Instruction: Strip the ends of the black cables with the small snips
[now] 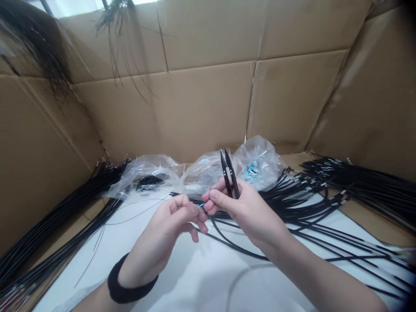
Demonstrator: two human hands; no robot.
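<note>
Near the middle, my two hands meet at a thin blue wire end (201, 205). My left hand (175, 223) has thumb and forefinger pinched at its left side, with the other fingers loosely curled. My right hand (240, 206) pinches the other side, where a black cable (227, 243) runs down and to the right. The same hand keeps a pair of black thread snips (230, 173) in its palm, blades pointing up and apart. My fingertips partly cover the wire end.
Clear plastic bags lie behind my hands; one bag (260, 162) holds small blue pieces. Black cables (305, 199) spread over the white surface (195, 286) at right. Another cable bundle (65, 216) lies left. Cardboard walls (208, 99) enclose the back and sides. Dark strands (121, 39) hang above.
</note>
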